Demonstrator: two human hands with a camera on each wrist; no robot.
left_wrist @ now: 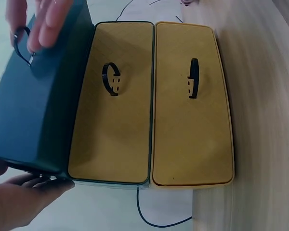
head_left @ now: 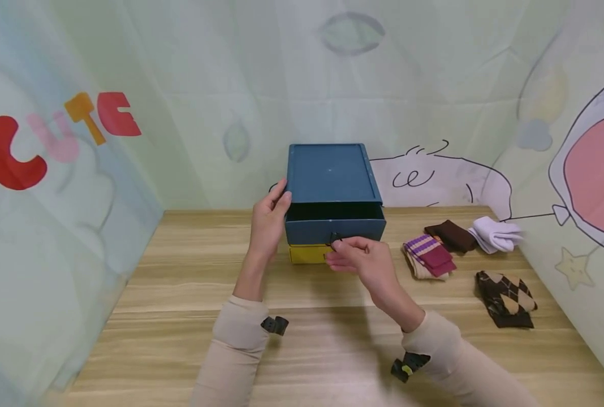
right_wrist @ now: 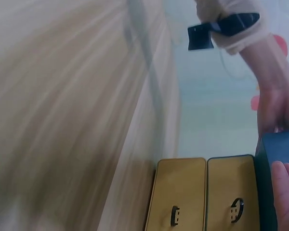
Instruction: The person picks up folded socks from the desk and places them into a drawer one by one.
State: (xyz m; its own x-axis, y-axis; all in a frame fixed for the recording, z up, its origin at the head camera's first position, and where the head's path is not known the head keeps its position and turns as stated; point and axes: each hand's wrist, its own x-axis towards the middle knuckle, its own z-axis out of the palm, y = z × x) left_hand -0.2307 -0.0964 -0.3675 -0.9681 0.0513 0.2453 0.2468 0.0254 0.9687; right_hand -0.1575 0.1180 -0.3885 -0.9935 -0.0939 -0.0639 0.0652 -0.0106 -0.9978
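Note:
A small drawer cabinet [head_left: 329,172] with a blue top stands at the back of the table. Its blue top drawer [head_left: 307,232] is pulled partly out, and the part of its inside that shows looks dark. My right hand [head_left: 375,268] pinches the black loop handle [left_wrist: 22,53] on that drawer's front. Against the cabinet's left side rests my left hand [head_left: 267,226], its fingers fairly straight. Below, two yellow drawers, a middle one [left_wrist: 111,139] and a bottom one [left_wrist: 192,139], are closed, each with a black handle.
Folded socks lie to the right: a maroon and purple striped one [head_left: 436,259] over beige, a dark brown one [head_left: 452,236], a white one [head_left: 494,234] and an argyle one [head_left: 508,297]. Printed cloth walls [head_left: 220,68] enclose the wooden table [head_left: 180,316].

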